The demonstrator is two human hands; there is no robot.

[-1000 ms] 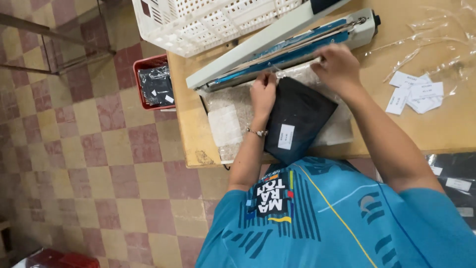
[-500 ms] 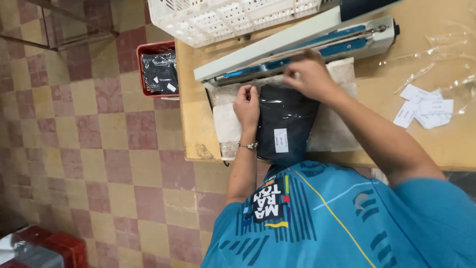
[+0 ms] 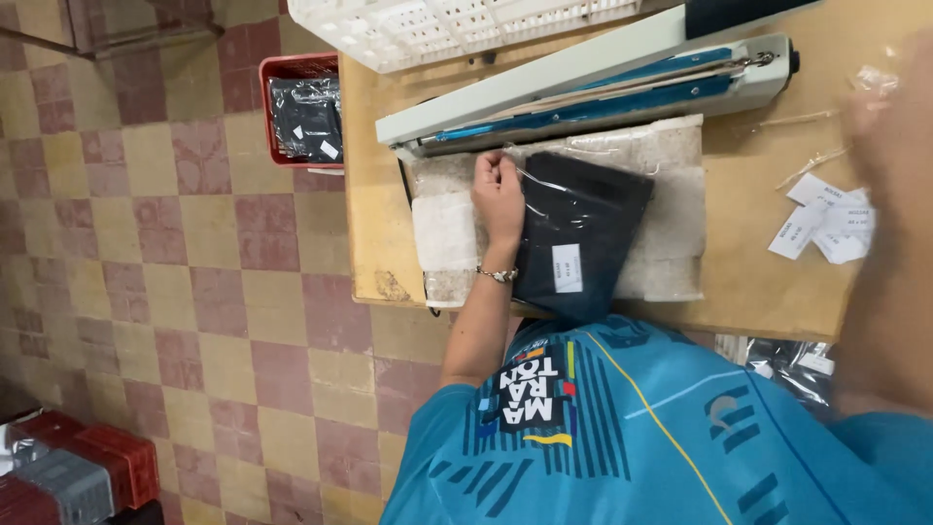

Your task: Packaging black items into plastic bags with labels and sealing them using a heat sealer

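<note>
1. Landmark: long white-and-blue heat sealer (image 3: 593,87) lying across the far side of the wooden bench (image 3: 758,292).
2. Just in front of the sealer, a white padded mat (image 3: 671,194) on the bench; on it a dark folded garment in a clear plastic bag (image 3: 583,228), tilted, its near end overhanging the bench edge.
3. Small white rectangular label (image 3: 567,267) on the bag, toward the end away from the sealer.
4. Left hand (image 3: 498,194) rests at the bag's left edge, just in front of the sealer; grip pinched on the clear plastic at the bag's open end. Bracelet at the wrist.
5. Right hand (image 3: 880,97) blurred, raised right of the sealer's end; whether clenched or released, cannot tell.
6. Loose white paper labels (image 3: 821,224) scattered on the bench, right of the mat, in front of the sealer's right end.
7. White plastic basket (image 3: 457,24) behind the sealer.
8. Red crate (image 3: 301,107) on the floor left of the sealer, holding dark bagged packages with small white labels.
</note>
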